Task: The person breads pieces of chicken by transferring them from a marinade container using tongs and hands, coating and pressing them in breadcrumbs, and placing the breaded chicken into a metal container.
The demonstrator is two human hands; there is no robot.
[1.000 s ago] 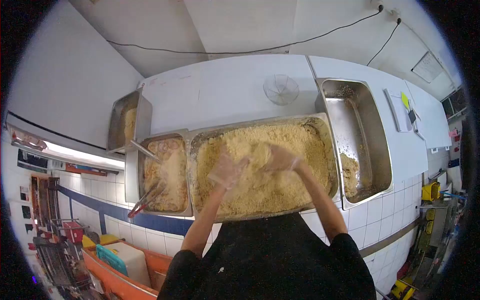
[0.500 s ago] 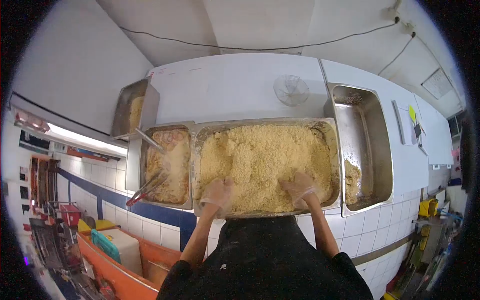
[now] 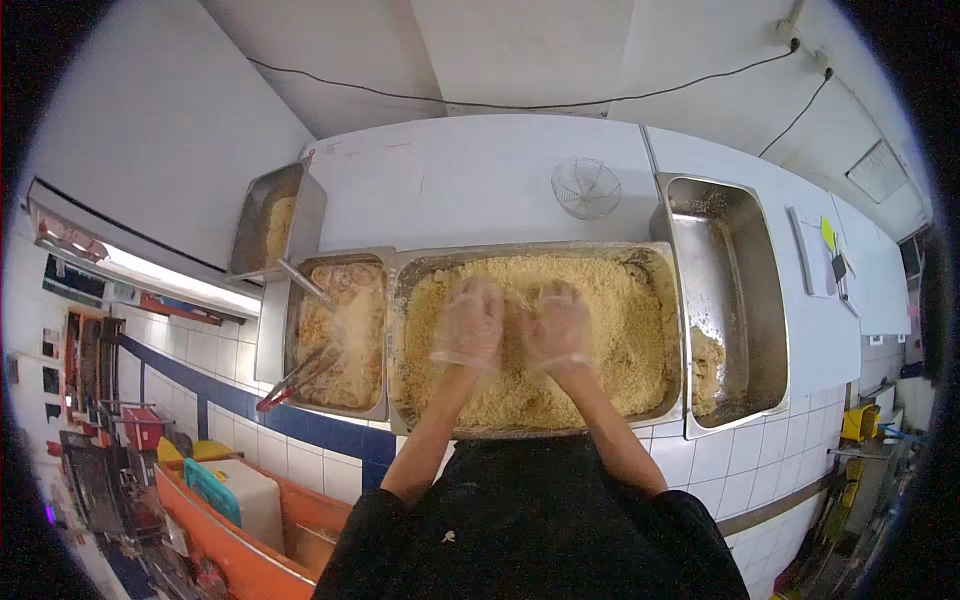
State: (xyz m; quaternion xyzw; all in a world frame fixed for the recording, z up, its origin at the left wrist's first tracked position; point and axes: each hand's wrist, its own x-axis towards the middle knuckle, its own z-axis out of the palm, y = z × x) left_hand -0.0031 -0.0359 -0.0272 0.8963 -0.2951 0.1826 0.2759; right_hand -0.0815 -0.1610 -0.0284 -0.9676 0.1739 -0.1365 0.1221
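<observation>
Golden crumbs (image 3: pixel 625 350) lie beneath and around your fingers, in a steel pan (image 3: pixel 675 345) whose long axis runs crosswise to them.
Your left hand (image 3: pixel 471 322), clear-gloved, sits nearer the pan's left end; your right hand (image 3: pixel 557 325), also gloved, is just beside it, with the broader stretch of crumbs off to the right of its fingers. Blur hides both sets of fingertips, so I can't tell how far open they are or whether they grip any crumbs.
</observation>
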